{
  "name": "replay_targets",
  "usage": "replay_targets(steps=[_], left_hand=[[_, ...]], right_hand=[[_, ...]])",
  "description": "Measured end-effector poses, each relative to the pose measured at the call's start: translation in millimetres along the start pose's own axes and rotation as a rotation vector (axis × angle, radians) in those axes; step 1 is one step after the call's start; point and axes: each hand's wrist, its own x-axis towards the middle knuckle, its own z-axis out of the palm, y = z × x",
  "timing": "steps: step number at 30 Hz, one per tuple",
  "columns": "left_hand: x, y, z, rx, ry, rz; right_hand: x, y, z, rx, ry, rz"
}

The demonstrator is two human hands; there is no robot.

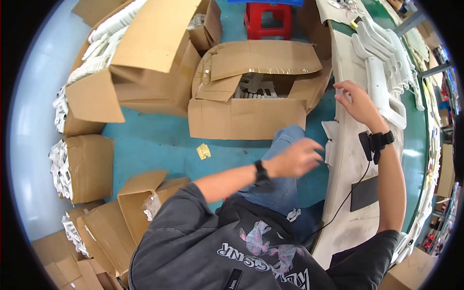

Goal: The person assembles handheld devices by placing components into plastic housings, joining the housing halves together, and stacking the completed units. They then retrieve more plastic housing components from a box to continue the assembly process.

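Along the pale-covered surface (340, 193), white plastic parts (376, 79) lie just beside your right hand (359, 103), its fingers parted; your left hand (298, 158), near your knee (291, 133), blurs, its grip impossible to judge. Ahead, a carton (244, 118) holds white pieces (256, 84).

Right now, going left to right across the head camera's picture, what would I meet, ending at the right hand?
Brown box with white parts → yellow scrap on the floor → blurred left hand → right hand.
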Motion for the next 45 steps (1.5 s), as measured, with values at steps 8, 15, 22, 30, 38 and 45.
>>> replay_targets(steps=[8, 15, 22, 30, 38, 45], left_hand=[[-34, -326, -105, 0.089, 0.3, -0.901], [14, -504, -113, 0.293, -0.396, -1.227], [-19, -543, -25, 0.52, -0.769, -1.214], [-8, -601, 14, 0.332, -0.949, -0.918], [-65, -638, 36, 0.58, -0.772, -0.679], [-14, -548, -25, 0.343, -0.565, -0.899]], right_hand=[[33, 41, 30, 0.234, 0.211, 0.047], [39, 57, -5, 0.53, -0.103, 0.262], [39, 65, -19, 0.416, -0.175, 0.228], [1, 95, -18, 0.569, -0.074, 0.359], [21, 81, -37, 0.582, -0.197, 0.061], [5, 87, -15, 0.681, -0.139, 0.216]])
